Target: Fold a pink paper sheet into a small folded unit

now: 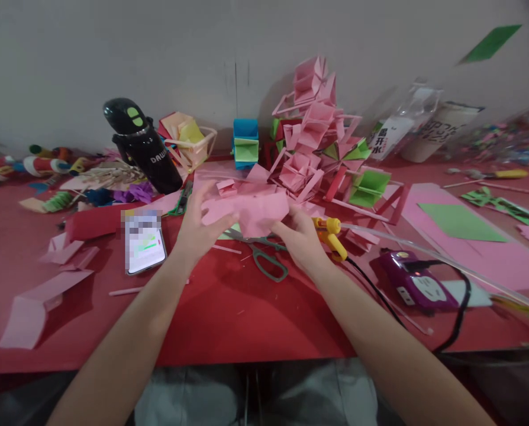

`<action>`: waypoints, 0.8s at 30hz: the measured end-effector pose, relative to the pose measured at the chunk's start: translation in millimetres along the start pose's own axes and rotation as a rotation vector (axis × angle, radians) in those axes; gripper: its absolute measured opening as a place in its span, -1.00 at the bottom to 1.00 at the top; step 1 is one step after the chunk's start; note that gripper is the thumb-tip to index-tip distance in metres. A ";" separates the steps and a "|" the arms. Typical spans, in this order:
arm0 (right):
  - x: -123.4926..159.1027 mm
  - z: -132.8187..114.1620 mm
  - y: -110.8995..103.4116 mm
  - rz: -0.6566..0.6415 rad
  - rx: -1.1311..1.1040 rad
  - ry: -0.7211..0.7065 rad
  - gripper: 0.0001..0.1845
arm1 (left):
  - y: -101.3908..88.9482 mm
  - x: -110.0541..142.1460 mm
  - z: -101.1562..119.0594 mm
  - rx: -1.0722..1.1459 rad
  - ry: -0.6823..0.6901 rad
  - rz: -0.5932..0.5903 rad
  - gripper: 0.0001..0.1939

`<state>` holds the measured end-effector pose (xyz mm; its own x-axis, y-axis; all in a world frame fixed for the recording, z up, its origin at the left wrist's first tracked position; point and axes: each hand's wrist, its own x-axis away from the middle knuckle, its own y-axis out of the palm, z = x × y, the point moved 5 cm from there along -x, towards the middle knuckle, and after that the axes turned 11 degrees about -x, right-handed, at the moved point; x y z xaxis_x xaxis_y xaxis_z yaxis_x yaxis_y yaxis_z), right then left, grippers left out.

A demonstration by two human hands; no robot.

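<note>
A sheet of pink paper (260, 208) is tilted up over the red table, in front of the folded pink paper pieces. My right hand (300, 235) pinches its lower right corner, thumb in front and fingers behind. At the paper's left side my left hand (197, 231) has its thumb and fingers spread apart; whether the thumb tip touches the paper I cannot tell. Grey-green handled scissors (268, 263) lie just below the paper, their blades partly hidden. Beside my right hand lies a yellow glue gun (333, 236).
A tall stack of pink folded-paper frames (313, 127) stands behind. On the left are a black bottle (151, 151) and a lit phone (144, 248). To the right lie a purple power box (418, 281) with a cable and a green sheet (462, 222) on pink paper.
</note>
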<state>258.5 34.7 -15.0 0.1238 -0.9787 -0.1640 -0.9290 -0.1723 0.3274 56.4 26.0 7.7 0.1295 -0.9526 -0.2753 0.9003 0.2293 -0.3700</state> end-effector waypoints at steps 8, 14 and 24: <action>3.1 -4.1 5.6 -0.129 -0.001 0.033 -0.81 | 14.9 7.1 13.1 0.105 0.076 -0.327 -0.71; 2.7 -1.4 8.2 -0.180 -0.001 0.044 -0.77 | 19.8 8.3 13.4 0.142 0.030 -0.297 -0.88; 0.7 -3.5 -0.6 -0.138 0.219 -0.060 -0.74 | 16.9 4.0 -2.3 0.259 -0.124 -0.251 -0.83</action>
<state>260.3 33.7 -12.1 0.2400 -0.9380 -0.2502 -0.9588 -0.2694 0.0900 71.1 26.5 -1.7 -0.0735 -0.9933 -0.0889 0.9836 -0.0575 -0.1710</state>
